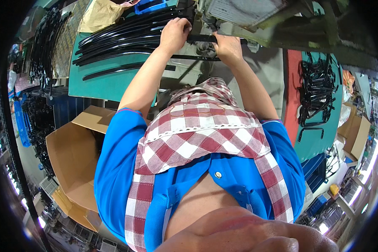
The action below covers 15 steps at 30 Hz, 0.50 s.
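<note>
Black plastic strip (201, 38) is gripped at both ends under the grey machine (239, 12): left hand (174, 33) closed on its left part, right hand (227, 45) clamped on its right; more black strips (117, 40) are stacked on the green mat (101, 86)

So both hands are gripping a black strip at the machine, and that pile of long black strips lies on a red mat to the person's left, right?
Not quite: the mat under the pile of strips is green, not red, as the head view shows. The rest holds: left hand and right hand both grip a black strip at the machine.
</note>
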Each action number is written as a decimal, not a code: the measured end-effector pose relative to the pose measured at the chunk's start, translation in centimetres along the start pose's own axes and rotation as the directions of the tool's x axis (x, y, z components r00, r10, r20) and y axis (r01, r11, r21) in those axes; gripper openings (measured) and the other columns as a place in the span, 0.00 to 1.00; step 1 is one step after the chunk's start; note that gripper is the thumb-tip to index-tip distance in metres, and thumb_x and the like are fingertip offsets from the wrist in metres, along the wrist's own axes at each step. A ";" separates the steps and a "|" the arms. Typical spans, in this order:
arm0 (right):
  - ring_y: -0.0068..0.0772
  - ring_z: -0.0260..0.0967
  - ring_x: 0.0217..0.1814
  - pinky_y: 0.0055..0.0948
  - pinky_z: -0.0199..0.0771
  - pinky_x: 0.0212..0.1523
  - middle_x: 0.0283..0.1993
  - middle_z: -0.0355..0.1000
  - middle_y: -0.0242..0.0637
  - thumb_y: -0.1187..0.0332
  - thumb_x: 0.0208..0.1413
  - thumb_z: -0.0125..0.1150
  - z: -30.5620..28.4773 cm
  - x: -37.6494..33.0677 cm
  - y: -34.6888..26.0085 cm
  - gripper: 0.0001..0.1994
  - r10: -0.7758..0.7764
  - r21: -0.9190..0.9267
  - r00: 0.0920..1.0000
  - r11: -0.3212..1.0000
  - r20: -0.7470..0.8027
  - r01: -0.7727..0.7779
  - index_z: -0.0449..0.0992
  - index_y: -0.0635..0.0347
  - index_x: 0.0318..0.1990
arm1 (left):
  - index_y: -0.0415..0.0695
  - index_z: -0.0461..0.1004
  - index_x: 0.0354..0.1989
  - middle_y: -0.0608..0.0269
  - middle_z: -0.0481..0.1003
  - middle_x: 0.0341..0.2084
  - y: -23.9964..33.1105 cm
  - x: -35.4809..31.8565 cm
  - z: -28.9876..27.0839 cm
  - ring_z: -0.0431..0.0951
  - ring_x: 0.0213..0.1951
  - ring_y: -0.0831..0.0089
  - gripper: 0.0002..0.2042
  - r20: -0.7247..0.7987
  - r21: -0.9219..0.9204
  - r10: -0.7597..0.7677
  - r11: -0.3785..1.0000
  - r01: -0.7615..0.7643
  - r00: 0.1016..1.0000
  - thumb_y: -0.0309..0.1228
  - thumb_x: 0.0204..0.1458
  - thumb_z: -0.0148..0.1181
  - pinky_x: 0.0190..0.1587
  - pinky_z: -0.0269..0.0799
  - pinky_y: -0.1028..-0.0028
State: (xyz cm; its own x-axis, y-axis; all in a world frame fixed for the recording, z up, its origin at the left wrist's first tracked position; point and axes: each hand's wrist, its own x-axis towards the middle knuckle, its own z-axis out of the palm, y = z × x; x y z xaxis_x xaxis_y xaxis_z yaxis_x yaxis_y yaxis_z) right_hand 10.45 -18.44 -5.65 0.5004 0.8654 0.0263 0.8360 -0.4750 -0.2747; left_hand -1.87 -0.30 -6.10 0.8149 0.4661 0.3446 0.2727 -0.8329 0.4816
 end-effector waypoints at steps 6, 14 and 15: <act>0.48 0.74 0.40 0.46 0.70 0.41 0.34 0.76 0.44 0.65 0.52 0.60 0.2 -0.8 0.7 0.15 -0.149 -0.092 0.980 0.986 -0.135 0.137 0.75 0.54 0.48 | 0.48 0.76 0.34 0.60 0.75 0.32 0.9 -0.2 -0.7 0.75 0.40 0.57 0.05 -0.004 -0.010 -0.012 1.000 0.012 1.000 0.30 0.50 0.61 0.42 0.73 0.61; 0.55 0.71 0.47 0.48 0.68 0.48 0.41 0.75 0.49 0.62 0.53 0.60 -1.3 -1.4 0.3 0.15 -0.072 -0.077 0.996 0.995 -0.050 0.068 0.73 0.59 0.46 | 0.42 0.76 0.40 0.55 0.79 0.35 0.9 -0.2 -1.5 0.80 0.38 0.60 0.09 0.062 -0.229 -0.141 0.962 0.152 0.988 0.31 0.53 0.63 0.41 0.75 0.68; 0.55 0.71 0.46 0.48 0.68 0.49 0.40 0.75 0.50 0.61 0.54 0.59 -1.8 -1.4 0.1 0.16 -0.067 -0.051 0.998 0.997 -0.019 0.066 0.73 0.59 0.46 | 0.42 0.76 0.40 0.55 0.79 0.35 0.7 -0.1 -1.5 0.80 0.38 0.60 0.09 0.082 -0.206 -0.138 0.967 0.152 0.987 0.31 0.53 0.63 0.41 0.75 0.68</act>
State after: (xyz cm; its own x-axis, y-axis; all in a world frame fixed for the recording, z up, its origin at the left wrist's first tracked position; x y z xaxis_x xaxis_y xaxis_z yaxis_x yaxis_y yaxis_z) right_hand 10.23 -19.94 -3.96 0.4477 0.8920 0.0627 0.8773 -0.4247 -0.2234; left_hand -2.54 -0.47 -4.63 0.8088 0.5503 0.2073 0.2821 -0.6724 0.6843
